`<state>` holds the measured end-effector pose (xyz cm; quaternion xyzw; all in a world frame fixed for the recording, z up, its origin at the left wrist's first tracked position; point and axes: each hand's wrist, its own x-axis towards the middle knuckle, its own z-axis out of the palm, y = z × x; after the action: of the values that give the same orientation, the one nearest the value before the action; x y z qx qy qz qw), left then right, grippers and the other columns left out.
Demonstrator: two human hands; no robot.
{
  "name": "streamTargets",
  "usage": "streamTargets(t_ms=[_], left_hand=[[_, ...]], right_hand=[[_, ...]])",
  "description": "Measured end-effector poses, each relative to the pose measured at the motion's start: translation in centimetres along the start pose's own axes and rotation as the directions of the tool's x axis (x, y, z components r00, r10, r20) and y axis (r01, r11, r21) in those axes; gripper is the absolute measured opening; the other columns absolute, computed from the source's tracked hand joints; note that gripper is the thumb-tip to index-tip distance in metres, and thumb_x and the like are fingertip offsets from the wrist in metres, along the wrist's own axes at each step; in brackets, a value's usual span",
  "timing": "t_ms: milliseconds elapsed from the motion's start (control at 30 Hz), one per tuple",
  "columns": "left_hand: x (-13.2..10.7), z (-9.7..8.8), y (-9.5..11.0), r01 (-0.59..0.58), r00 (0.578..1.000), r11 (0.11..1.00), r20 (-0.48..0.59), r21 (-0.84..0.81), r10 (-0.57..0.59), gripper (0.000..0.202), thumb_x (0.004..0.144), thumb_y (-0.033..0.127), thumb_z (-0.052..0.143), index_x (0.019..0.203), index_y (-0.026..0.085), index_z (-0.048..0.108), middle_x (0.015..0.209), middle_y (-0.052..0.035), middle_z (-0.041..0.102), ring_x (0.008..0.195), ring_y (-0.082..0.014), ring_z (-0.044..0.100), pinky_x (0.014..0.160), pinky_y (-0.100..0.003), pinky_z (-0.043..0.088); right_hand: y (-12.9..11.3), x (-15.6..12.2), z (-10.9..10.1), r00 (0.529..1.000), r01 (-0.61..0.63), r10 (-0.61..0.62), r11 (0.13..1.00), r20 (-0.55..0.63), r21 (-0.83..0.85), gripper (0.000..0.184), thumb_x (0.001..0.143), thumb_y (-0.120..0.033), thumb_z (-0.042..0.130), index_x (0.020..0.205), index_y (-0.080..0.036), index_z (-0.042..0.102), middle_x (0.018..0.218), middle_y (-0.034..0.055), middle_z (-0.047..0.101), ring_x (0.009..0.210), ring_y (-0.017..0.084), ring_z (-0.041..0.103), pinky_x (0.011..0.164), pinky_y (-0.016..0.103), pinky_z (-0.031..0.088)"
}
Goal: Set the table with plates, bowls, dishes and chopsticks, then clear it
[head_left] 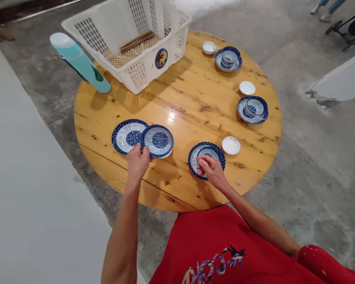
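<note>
Head cam: I see L hand (137, 159) pinching small dish (158, 141) by its rim, half over big plate (126, 136).
R hand (211, 167) pinches bowl (209, 152) near table (195, 98) edge; one-side grip could slip, chip pieces.

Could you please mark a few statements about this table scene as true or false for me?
1. The left hand grips a blue-patterned bowl at the edge of a blue plate. True.
2. The white basket is empty. False: wooden chopsticks lie in it.
3. Three small white dishes sit on the round wooden table. True.
4. The right hand lifts a white dish. False: it rests on a second bowl that sits on another blue plate.
5. The teal bottle is inside the basket. False: it is on the table outside the basket, to its left.
</note>
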<state>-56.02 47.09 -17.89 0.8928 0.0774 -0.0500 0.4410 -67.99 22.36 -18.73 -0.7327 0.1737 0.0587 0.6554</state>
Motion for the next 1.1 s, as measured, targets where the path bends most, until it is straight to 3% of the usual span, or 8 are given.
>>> streamTargets(t_ms=[100,167,300,433,733,867,1100], left_hand=[[-3.1,2.5,3.1,-0.083,0.974,0.996,0.211,0.018,0.077,0.022,0.088,0.033,0.044,0.070,0.022,0.048,0.056,0.0015,0.058,0.052,-0.0156,0.061,0.050,-0.023,0.042],[-4.6,4.7,4.8,-0.138,0.948,0.989,0.298,0.057,0.115,0.023,0.089,0.031,0.042,0.070,0.022,0.050,0.058,0.0000,0.060,0.057,-0.0160,0.063,0.054,-0.023,0.041],[-6.4,8.4,6.7,-0.243,0.916,0.952,0.368,0.188,0.161,0.022,0.091,0.026,0.042,0.074,0.021,0.055,0.065,-0.0038,0.066,0.066,-0.0179,0.066,0.061,-0.025,0.040],[-7.0,10.6,7.5,-0.256,0.884,0.933,0.451,0.255,0.119,0.020,0.094,0.024,0.041,0.085,0.020,0.059,0.063,-0.0039,0.068,0.068,-0.0189,0.068,0.064,-0.026,0.040],[-7.4,12.4,7.9,-0.299,0.889,0.857,0.450,0.420,0.090,0.021,0.096,0.025,0.040,0.104,0.016,0.058,0.079,-0.0093,0.073,0.079,-0.0238,0.071,0.073,-0.030,0.044],[-7.5,12.8,7.7,-0.309,0.898,0.844,0.428,0.438,0.107,0.027,0.095,0.024,0.041,0.117,0.015,0.053,0.086,-0.0105,0.073,0.091,-0.0269,0.070,0.078,-0.033,0.044],[-7.5,13.2,7.7,-0.255,0.911,0.846,0.410,0.469,0.047,0.036,0.094,0.029,0.045,0.126,0.017,0.053,0.087,-0.0093,0.074,0.093,-0.0274,0.070,0.079,-0.033,0.046]], right_hand=[[-0.6,-0.2,-1.9,0.995,0.047,-0.051,0.998,-0.082,-0.051,0.041,0.092,-0.053,0.048,0.109,-0.018,0.063,0.072,0.0004,0.064,0.049,0.012,0.059,0.050,0.025,0.049],[-0.8,-0.4,-3.2,0.990,0.070,-0.083,0.991,-0.113,-0.116,0.044,0.093,-0.054,0.047,0.113,-0.018,0.062,0.070,0.0003,0.064,0.047,0.013,0.058,0.048,0.025,0.047],[-0.4,-0.9,-5.5,0.976,0.049,-0.089,0.979,-0.199,-0.199,0.045,0.091,-0.056,0.049,0.110,-0.018,0.063,0.063,0.0003,0.063,0.045,0.015,0.057,0.046,0.027,0.046],[0.7,-0.8,-7.1,0.965,0.001,-0.073,0.961,-0.252,-0.278,0.042,0.089,-0.053,0.050,0.107,-0.016,0.063,0.060,0.0002,0.062,0.049,0.018,0.060,0.049,0.028,0.046],[3.5,0.8,-8.2,0.957,-0.027,-0.181,0.720,-0.225,-0.693,0.036,0.090,-0.035,0.043,0.107,-0.012,0.066,0.066,0.0052,0.067,0.062,0.021,0.062,0.060,0.029,0.039],[3.9,1.0,-8.2,0.969,-0.028,-0.162,0.680,-0.187,-0.733,0.034,0.091,-0.031,0.042,0.111,-0.012,0.063,0.070,0.0054,0.069,0.064,0.022,0.064,0.061,0.029,0.038],[3.6,1.1,-8.6,0.986,0.012,-0.135,0.622,-0.093,-0.783,0.044,0.093,-0.027,0.041,0.133,-0.012,0.053,0.083,0.0098,0.073,0.072,0.025,0.067,0.066,0.031,0.044]])
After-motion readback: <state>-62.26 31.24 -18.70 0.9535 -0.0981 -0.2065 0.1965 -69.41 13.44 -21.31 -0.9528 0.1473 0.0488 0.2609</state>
